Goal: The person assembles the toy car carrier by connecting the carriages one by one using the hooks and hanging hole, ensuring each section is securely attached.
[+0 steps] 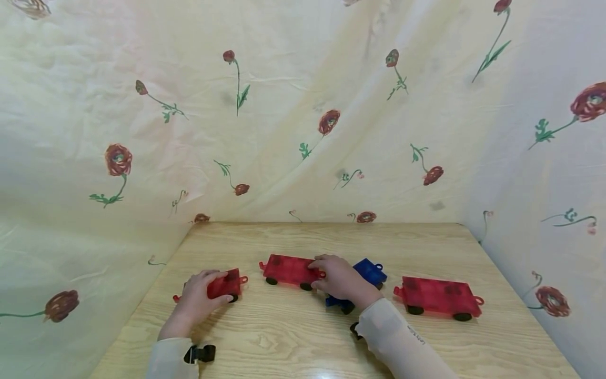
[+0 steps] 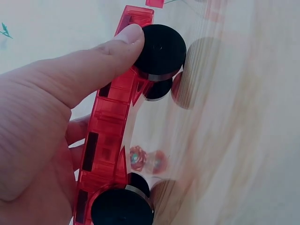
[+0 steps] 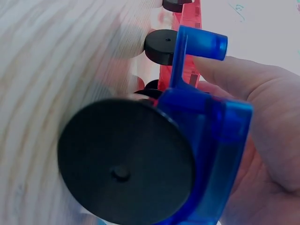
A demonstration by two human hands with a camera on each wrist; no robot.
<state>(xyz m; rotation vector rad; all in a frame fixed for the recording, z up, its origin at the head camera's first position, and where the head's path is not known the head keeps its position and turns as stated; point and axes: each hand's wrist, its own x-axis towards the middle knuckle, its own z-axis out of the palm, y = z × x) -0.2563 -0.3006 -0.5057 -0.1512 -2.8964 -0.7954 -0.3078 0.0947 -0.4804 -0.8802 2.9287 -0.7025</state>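
My left hand (image 1: 194, 300) grips a translucent red toy train car (image 1: 226, 284) at the table's left, thumb along its near side by a black wheel (image 2: 161, 49). Its wheels are right at the tabletop. In the middle, a second red car (image 1: 288, 267) has its right end between the thumb and fingers of my right hand (image 1: 340, 278). A blue car (image 1: 370, 271) with black wheels stands beneath and behind that hand, partly hidden by it. In the right wrist view the blue car's hook (image 3: 204, 43) overlaps the red car beyond.
Another red car (image 1: 437, 295) stands at the right, its hook toward the blue car and its ring facing outward. Flowered cloth (image 1: 303, 105) hangs around the back and sides of the wooden table (image 1: 274, 337). Black straps (image 1: 201, 353) sit at the wrists.
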